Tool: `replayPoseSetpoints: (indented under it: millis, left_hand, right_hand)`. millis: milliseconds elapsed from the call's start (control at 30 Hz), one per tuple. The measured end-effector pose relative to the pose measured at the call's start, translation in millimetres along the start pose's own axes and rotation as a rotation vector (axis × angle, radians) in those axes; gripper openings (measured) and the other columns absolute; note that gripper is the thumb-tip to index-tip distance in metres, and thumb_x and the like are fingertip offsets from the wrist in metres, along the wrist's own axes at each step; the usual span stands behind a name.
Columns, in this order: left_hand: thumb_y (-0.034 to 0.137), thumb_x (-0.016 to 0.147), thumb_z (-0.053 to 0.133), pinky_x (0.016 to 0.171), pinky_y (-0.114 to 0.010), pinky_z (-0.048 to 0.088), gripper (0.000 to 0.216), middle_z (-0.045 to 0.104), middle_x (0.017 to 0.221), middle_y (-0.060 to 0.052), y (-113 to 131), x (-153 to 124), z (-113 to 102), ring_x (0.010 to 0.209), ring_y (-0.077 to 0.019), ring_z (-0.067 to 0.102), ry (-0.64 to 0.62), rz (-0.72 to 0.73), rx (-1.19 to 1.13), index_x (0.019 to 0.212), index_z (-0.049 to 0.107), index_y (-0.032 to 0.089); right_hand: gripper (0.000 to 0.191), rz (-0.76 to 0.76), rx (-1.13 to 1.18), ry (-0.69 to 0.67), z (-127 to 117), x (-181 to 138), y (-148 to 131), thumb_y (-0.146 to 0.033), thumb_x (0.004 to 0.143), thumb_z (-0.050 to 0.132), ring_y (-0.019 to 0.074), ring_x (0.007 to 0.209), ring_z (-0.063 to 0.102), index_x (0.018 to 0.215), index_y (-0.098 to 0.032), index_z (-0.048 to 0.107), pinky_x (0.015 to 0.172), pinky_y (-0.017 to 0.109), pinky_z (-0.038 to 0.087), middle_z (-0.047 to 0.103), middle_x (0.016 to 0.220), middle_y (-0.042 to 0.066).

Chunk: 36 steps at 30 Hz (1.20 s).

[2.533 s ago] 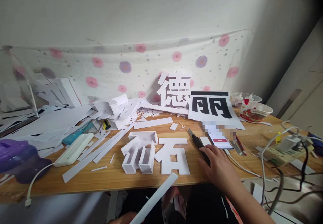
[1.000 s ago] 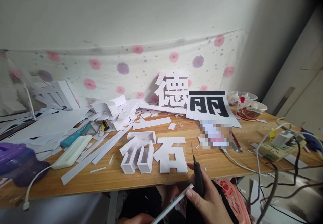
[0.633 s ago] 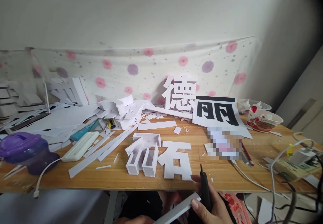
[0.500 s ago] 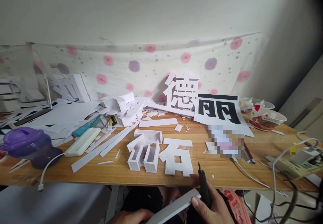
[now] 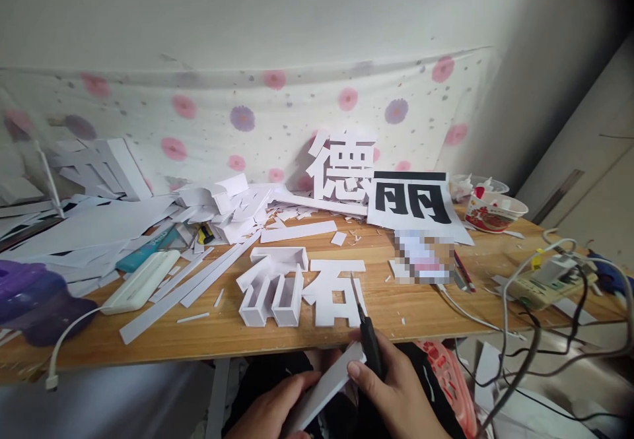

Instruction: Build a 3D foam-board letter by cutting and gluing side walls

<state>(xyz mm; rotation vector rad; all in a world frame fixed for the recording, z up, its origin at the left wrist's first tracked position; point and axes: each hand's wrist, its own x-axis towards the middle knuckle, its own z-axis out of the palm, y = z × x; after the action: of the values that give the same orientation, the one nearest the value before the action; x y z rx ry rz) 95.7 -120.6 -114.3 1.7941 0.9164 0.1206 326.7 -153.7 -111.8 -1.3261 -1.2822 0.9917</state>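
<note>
My left hand [image 5: 280,405] is closed on the side of a white foam-board piece [image 5: 323,393], held in front of the table edge above my lap. My right hand [image 5: 391,386] grips a black-handled craft knife [image 5: 370,346], its thin blade pointing up and away, and its thumb presses on the far end of the same piece. Just beyond on the table lie a flat white cut-out character [image 5: 324,303] and a partly built, walled white character [image 5: 270,274]. The fingers under the piece are partly hidden.
Long white strips [image 5: 193,280] and a white power bank [image 5: 143,282] lie left, near a purple cup [image 5: 44,303]. Behind stand a finished white character [image 5: 341,168] and a printed sheet [image 5: 411,204]. A paper bowl [image 5: 495,211], a blurred phone-like object and a cabled power strip [image 5: 549,280] are right.
The view has turned a little right, so the table things sit further left. Both hands, the foam-board piece and the knife have come up slightly, and more of my left hand shows.
</note>
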Motion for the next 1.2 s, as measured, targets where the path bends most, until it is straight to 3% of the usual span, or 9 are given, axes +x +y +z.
replayPoseSetpoints:
  millis: [133, 233, 333, 433, 600, 700, 900, 1200]
  left_hand:
    - [0.071, 0.079, 0.048, 0.099, -0.034, 0.042, 0.067, 0.057, 0.133, -0.007, -6, 4, 0, 0.117, -0.0302, 0.053, 0.058, 0.012, -0.017, 0.130, 0.053, 0.028]
    - [0.072, 0.083, 0.036, 0.088, -0.031, 0.046, 0.061, 0.067, 0.103, -0.007, -6, -8, -4, 0.095, -0.0246, 0.059, 0.147, -0.096, -0.048, 0.108, 0.064, 0.025]
    - [0.070, 0.087, 0.028, 0.090, -0.032, 0.043, 0.062, 0.066, 0.084, -0.005, 1, -24, -16, 0.089, -0.0223, 0.059, 0.157, -0.166, -0.079, 0.097, 0.065, 0.021]
    - [0.070, 0.087, 0.031, 0.090, -0.031, 0.042, 0.061, 0.068, 0.089, -0.004, 10, -36, -29, 0.091, -0.0227, 0.059, 0.120, -0.176, -0.131, 0.099, 0.067, 0.022]
    - [0.065, 0.090, 0.030, 0.083, -0.030, 0.043, 0.061, 0.070, 0.084, -0.005, 15, -37, -35, 0.084, -0.0213, 0.060, 0.148, -0.228, -0.168, 0.099, 0.067, 0.018]
    - [0.061, 0.093, 0.029, 0.079, -0.027, 0.043, 0.058, 0.069, 0.081, -0.004, 15, -33, -31, 0.082, -0.0197, 0.060, 0.132, -0.241, -0.135, 0.097, 0.066, 0.017]
    - [0.059, 0.093, 0.029, 0.065, -0.024, 0.041, 0.053, 0.065, 0.077, -0.002, 19, -30, -23, 0.073, -0.0168, 0.057, 0.122, -0.328, 0.023, 0.093, 0.064, 0.019]
    - [0.052, 0.096, 0.028, 0.075, -0.024, 0.042, 0.046, 0.064, 0.089, -0.001, 31, -22, -13, 0.079, -0.0151, 0.058, 0.101, -0.292, 0.134, 0.099, 0.061, 0.020]
  right_hand:
    - [0.054, -0.027, 0.056, -0.050, -2, -3, 0, -0.061, 0.077, 0.062, 0.0250, 0.089, 0.065, 0.108, -0.017, 0.064, 0.079, 0.031, 0.051, 0.070, 0.094, 0.008]
    - [0.049, -0.026, 0.088, -0.068, -7, -5, 2, -0.057, 0.081, 0.061, 0.0221, 0.086, 0.063, 0.108, -0.017, 0.063, 0.077, 0.029, 0.050, 0.067, 0.092, 0.007]
    - [0.046, 0.010, 0.087, -0.033, -13, -7, 2, -0.055, 0.085, 0.057, 0.0191, 0.078, 0.061, 0.109, -0.016, 0.061, 0.073, 0.029, 0.050, 0.064, 0.085, 0.006]
    - [0.044, 0.037, 0.100, -0.097, -15, -11, 1, -0.053, 0.087, 0.054, 0.0198, 0.079, 0.061, 0.109, -0.015, 0.062, 0.077, 0.032, 0.051, 0.064, 0.084, 0.006]
    - [0.040, 0.012, 0.099, -0.290, -12, -21, 3, -0.046, 0.090, 0.053, 0.0230, 0.098, 0.060, 0.119, -0.019, 0.059, 0.087, 0.034, 0.049, 0.065, 0.103, 0.008]
    - [0.034, -0.003, 0.080, -0.348, -12, -23, 6, -0.046, 0.090, 0.052, 0.0194, 0.087, 0.059, 0.109, -0.020, 0.061, 0.081, 0.031, 0.050, 0.063, 0.095, 0.005]
    - [0.033, 0.078, 0.144, -0.315, -16, -23, 16, -0.049, 0.091, 0.050, 0.0122, 0.065, 0.051, 0.101, -0.019, 0.060, 0.060, 0.024, 0.047, 0.058, 0.085, 0.002]
    - [0.036, 0.156, 0.219, -0.154, -14, -18, 30, -0.048, 0.086, 0.059, 0.0123, 0.064, 0.053, 0.108, -0.019, 0.060, 0.056, 0.024, 0.044, 0.062, 0.095, 0.005]
